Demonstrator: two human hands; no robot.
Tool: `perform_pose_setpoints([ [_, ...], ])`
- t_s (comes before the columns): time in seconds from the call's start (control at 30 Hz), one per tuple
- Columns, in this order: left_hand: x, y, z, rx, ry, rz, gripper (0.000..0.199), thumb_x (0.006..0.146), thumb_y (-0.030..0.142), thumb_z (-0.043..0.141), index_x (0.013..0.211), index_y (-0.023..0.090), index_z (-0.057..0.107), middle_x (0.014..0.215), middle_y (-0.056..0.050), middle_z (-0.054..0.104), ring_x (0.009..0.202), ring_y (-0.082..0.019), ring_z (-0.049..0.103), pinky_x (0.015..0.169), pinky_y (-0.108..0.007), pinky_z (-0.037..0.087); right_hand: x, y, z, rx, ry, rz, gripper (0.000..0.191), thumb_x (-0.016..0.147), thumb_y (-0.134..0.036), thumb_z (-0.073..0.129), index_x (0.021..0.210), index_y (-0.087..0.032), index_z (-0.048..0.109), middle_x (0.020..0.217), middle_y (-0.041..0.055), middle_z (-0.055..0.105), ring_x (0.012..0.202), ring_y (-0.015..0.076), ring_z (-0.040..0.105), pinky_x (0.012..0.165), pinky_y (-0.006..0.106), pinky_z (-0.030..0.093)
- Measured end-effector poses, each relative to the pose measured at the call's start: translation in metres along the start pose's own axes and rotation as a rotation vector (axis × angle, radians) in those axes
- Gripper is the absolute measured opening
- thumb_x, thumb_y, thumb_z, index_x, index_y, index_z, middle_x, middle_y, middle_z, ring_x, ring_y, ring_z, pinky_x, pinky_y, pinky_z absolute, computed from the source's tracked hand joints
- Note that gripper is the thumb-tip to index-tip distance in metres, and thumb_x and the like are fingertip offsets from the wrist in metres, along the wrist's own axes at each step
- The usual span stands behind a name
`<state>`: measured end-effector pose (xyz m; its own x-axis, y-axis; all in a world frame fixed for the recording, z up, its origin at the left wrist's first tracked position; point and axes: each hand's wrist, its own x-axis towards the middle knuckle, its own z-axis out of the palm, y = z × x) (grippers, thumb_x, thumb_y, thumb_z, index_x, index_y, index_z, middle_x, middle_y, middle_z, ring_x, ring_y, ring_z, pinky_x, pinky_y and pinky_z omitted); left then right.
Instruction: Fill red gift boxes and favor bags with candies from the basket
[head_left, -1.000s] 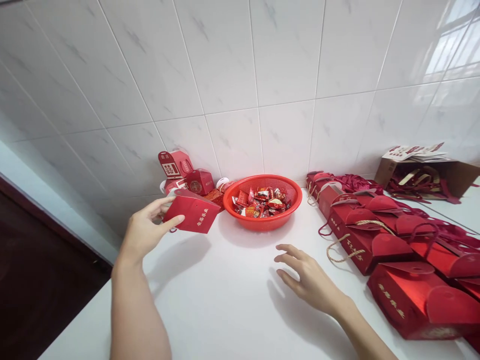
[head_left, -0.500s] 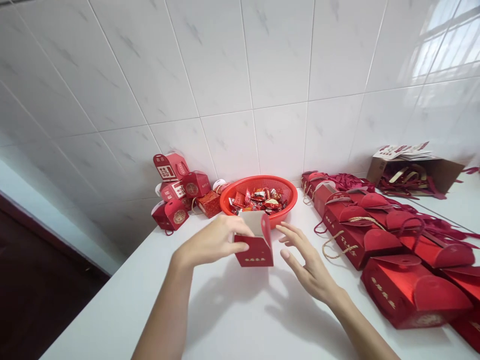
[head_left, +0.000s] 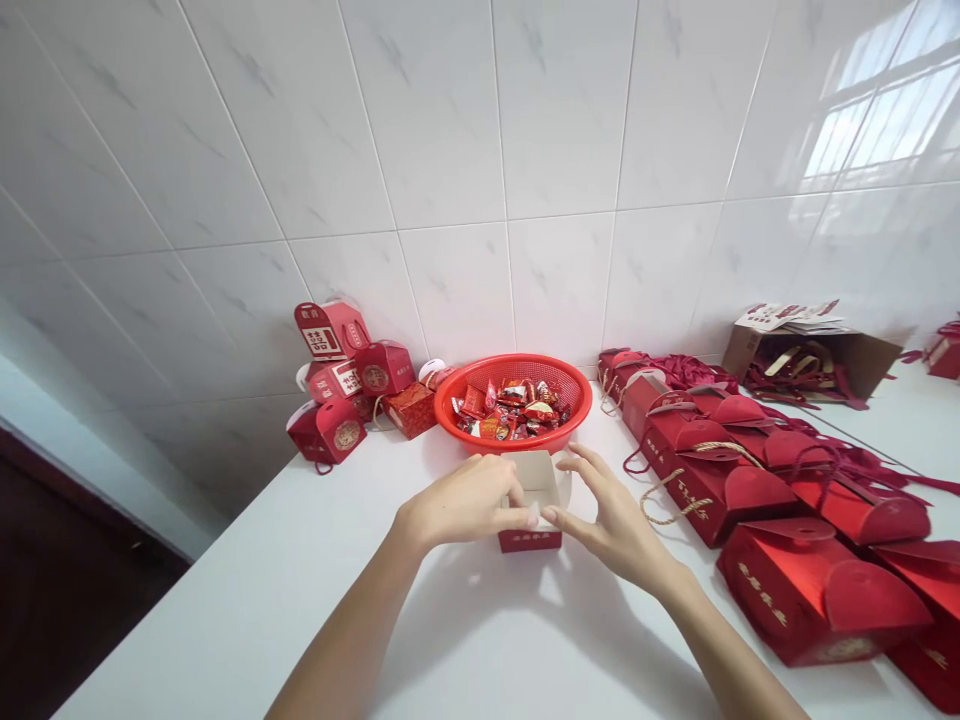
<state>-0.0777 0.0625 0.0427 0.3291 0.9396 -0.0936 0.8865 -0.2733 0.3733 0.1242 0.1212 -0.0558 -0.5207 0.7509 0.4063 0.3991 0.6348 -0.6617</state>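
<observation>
Since the earlier frame, the small red box (head_left: 530,541) has come down onto the table (head_left: 315,600), its top open just before the basket (head_left: 551,439) of wrapped sweets. Both the left hand (head_left: 472,505) and right hand (head_left: 619,525) hold its edges, fingers curled in narrowly. Gold Chinese characters mark its front, too small to read; a stacked box (head_left: 332,330) at left shows "囍".

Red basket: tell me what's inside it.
The red basket holds a heap of small wrapped sweets, mostly red. The top ones cover whatever lies beneath, so the basket's bottom cannot be seen.
</observation>
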Motion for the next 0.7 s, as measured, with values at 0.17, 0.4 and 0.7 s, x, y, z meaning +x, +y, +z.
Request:
perform_pose_setpoints([
  [0.17, -0.002, -0.006, 0.002, 0.121, -0.054, -0.15, 0.048, 0.071, 0.043, 0.072, 0.115, 0.023, 0.066, 0.129, -0.011, 0.057, 0.125, -0.034, 0.05, 0.099, -0.043, 0.042, 0.002, 0.003, 0.001, -0.103, -0.178, 0.074, 0.078, 0.075, -0.062, 0.073, 0.138, -0.023, 0.051, 0.159, 0.02, 0.032, 0.146, 0.0367, 0.033, 0.11, 0.053, 0.04],
  [0.4, -0.011, -0.005, 0.006, 0.06, -0.096, -0.307, 0.065, 0.063, 0.04, 0.073, 0.124, 0.027, 0.057, 0.138, -0.011, 0.047, 0.107, -0.036, 0.06, 0.082, -0.041, 0.05, 0.006, -0.013, -0.003, -0.165, -0.378, 0.086, 0.081, 0.077, -0.06, 0.072, 0.144, -0.022, 0.049, 0.161, 0.0178, 0.029, 0.146, 0.0367, 0.032, 0.115, 0.054, 0.031],
  [0.7, -0.021, -0.009, -0.004, 0.146, -0.103, -0.358, 0.05, 0.062, 0.047, 0.076, 0.106, 0.027, 0.063, 0.106, -0.004, 0.064, 0.097, -0.031, 0.062, 0.078, -0.036, 0.046, 0.021, -0.025, -0.008, -0.2, -0.503, 0.076, 0.079, 0.077, -0.044, 0.074, 0.148, -0.023, 0.044, 0.161, 0.017, 0.029, 0.148, 0.0339, 0.029, 0.115, 0.048, 0.031],
])
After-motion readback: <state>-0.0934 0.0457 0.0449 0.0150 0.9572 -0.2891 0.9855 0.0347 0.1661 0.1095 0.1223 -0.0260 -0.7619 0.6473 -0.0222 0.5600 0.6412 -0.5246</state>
